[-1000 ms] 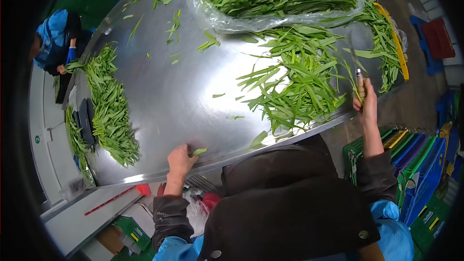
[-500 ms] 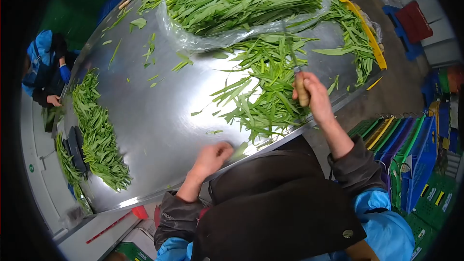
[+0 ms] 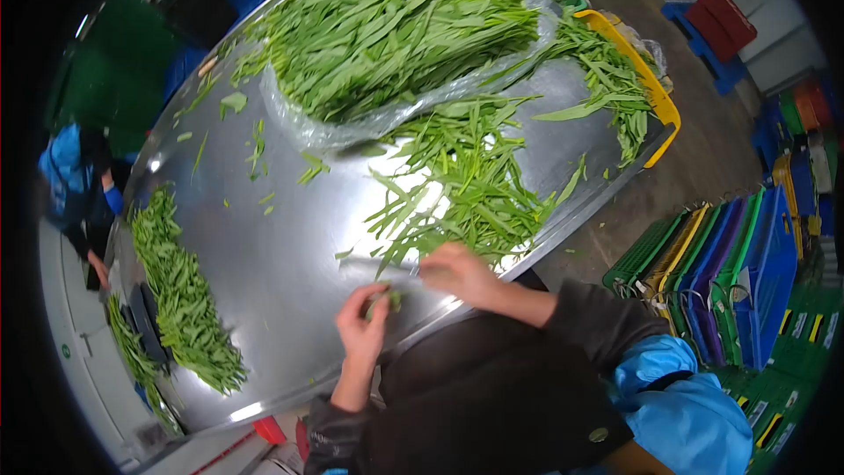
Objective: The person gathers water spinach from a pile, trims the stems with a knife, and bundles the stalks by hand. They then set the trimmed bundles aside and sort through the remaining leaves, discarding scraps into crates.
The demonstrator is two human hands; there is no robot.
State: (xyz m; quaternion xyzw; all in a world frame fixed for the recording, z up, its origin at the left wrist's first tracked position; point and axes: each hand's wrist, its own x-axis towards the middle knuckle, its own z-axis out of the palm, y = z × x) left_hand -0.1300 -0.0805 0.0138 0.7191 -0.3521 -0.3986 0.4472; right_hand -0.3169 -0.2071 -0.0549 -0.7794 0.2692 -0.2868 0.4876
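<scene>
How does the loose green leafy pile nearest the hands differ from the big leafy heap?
The loose green pile is smaller than the big green heap. The pile lies on the metal table, the heap on clear plastic. The pile looks scattered, the heap mostly aligned. Both have narrow leaves.

The knife (image 3: 376, 266) lay almost level just below the frame's middle, its thin grey blade blurred and pointing left, its handle hidden in the right hand (image 3: 462, 274). Below the blade, a small green scrap (image 3: 393, 300), too blurred for its shape to be told, showed at the left hand's (image 3: 360, 321) fingertips. The greens (image 3: 479, 189), long narrow leaves and pale stems, sprawled in a loose, tangled heap from the middle of the frame rightward.
</scene>
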